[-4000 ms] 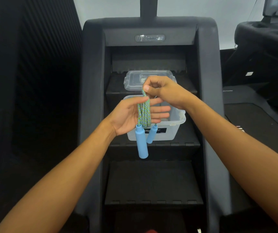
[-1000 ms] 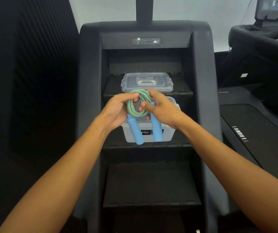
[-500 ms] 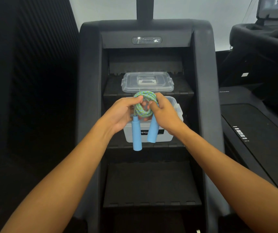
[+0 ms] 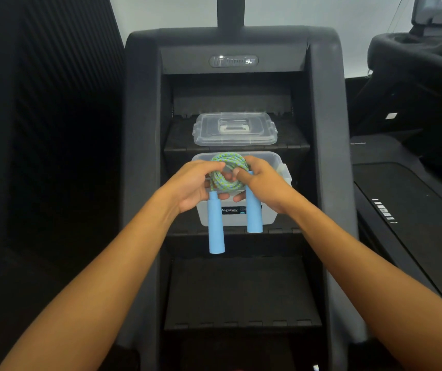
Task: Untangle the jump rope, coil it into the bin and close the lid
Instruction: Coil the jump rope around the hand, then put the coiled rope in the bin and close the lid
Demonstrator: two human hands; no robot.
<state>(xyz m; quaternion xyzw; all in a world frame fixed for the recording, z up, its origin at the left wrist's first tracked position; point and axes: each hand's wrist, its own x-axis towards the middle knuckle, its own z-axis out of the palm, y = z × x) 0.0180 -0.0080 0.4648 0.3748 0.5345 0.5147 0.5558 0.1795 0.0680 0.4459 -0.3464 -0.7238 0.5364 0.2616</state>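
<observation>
The jump rope (image 4: 226, 170) is a green-and-blue braided cord wound into a small round coil, with two light blue foam handles hanging down. My left hand (image 4: 193, 186) grips the coil's left side and my right hand (image 4: 264, 187) grips its right side, thumbs on top. I hold the coil just above the open clear plastic bin (image 4: 268, 218), which stands on a black step. The left handle (image 4: 216, 226) hangs lower than the right handle (image 4: 254, 210), both in front of the bin's front wall. The clear lid (image 4: 234, 129) lies flat on the step behind the bin.
The bin and lid rest on the black steps of a stair-climber machine (image 4: 324, 129) with tall side walls. A lower black step (image 4: 241, 293) lies in front of the bin. Another exercise machine (image 4: 415, 196) stands at the right.
Four seconds ago the rope hung in long loops from my right hand over my left palm. Now it is a tight round coil held by both hands, a little closer over the bin.
</observation>
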